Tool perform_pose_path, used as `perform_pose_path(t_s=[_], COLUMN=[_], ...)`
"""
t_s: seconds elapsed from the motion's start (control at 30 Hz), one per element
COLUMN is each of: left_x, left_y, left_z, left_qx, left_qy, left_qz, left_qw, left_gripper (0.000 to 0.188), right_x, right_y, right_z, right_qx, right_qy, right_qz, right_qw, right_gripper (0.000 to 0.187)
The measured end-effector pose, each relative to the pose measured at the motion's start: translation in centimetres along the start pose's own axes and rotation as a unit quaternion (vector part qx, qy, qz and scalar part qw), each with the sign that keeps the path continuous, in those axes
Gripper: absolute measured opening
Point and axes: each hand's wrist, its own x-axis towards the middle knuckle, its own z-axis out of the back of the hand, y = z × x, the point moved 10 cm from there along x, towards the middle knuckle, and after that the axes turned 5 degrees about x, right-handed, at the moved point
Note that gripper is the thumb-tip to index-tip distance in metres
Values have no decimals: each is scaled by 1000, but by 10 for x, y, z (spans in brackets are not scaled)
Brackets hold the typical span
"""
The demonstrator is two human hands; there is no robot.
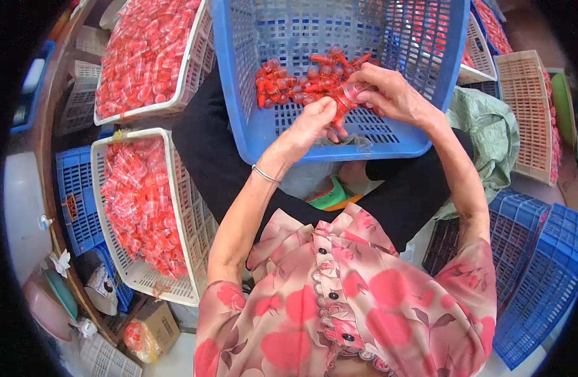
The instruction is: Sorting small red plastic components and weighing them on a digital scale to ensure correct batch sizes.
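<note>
Both hands meet over a blue crate (389, 146) resting on the person's lap. The right hand (392, 94) has its fingers curled around a small red vial (348, 95), while the left hand (314, 122) pinches the lower end of the same piece between thumb and fingertips, so each grip is closed on it; how far the fingers wrap behind it is hidden. The vial sits just above the crate floor, at the near edge of a loose pile of red vials (295, 81) lying in the crate; they overlap too much to count. A thin bangle (265, 174) circles the left wrist. To the left stand two white crates: the far one (194, 69) and the near one (182, 239), both heaped with clear and red pieces, far too many to number. Under them a blue crate (75, 195) shows in part. On the right, two stacked blue crates (540, 264) lie tipped, a beige crate (528, 113) stands beyond, cut by the rim, and a green sack (484, 138) is bunched between. A small cardboard box (160, 323) sits lower left, with a bag of red pieces (138, 339) just beside it; details there are blurred.
</note>
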Motion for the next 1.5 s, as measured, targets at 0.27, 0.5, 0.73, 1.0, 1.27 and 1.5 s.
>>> perform_pose_path(t_s=[0.27, 0.5, 0.73, 1.0, 1.27, 1.5], left_x=[-33, -58, -105, -280, -55, 149], left_y=[-64, -91, -85, -130, -110, 75], left_z=[-7, -23, -2, 102, 3, 11], left_qx=[319, 626, 685, 700, 580, 604], left_qy=[-136, -190, -184, -597, -285, -151], left_qz=[-211, -341, -303, -90, -207, 30], left_qw=[914, 675, 637, 382, 735, 782], left_gripper=[17, 31, 34, 31, 22, 32], right_x=[-9, -64, -32, -54, -62, -49], right_y=[0, -47, -31, -244, -287, -196], right_z=[-17, -85, -138, -18, -62, 55], right_qx=[162, 422, 555, -178, -257, 15], right_qy=[5, -61, 69, -93, 50, -209], right_qz=[-163, -495, -451, -372, -348, -312], right_qw=[973, 757, 696, 906, 900, 927], right_gripper=[24, 41, 48, 40, 42, 40])
